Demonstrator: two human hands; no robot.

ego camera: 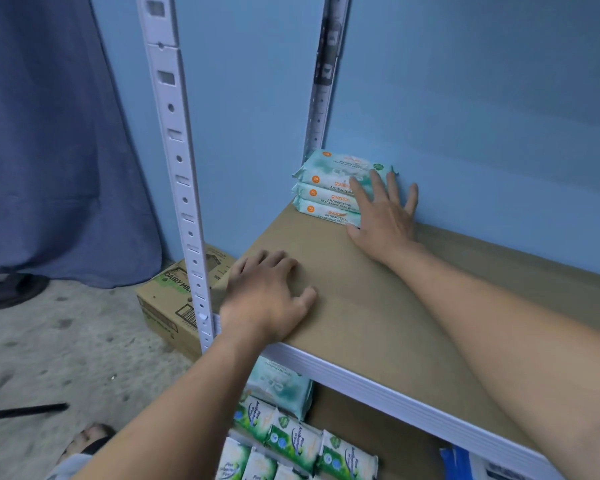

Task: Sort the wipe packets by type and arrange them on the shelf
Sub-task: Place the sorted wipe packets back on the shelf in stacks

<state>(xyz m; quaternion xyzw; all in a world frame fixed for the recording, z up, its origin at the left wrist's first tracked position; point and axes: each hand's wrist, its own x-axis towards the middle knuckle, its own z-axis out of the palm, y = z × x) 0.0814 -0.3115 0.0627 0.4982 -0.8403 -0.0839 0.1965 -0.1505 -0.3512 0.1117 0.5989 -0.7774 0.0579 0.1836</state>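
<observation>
A stack of three pale teal antibacterial wipe packets [328,192] stands in the back left corner of the brown shelf board [378,317], against the blue wall. My right hand [383,211] lies flat with straight fingers against the stack's right end. My left hand [267,299] rests on the board near its front left corner, fingers loosely curled, holding nothing. On the shelf below lie one more teal packet [281,386] and several green-and-white wipe packets [295,441].
White slotted uprights [184,181] frame the shelf's left side. A cardboard box [170,299] sits on the concrete floor beside the rack. A blue curtain [49,133] hangs at left. A blue package [461,459] shows at the lower shelf's right.
</observation>
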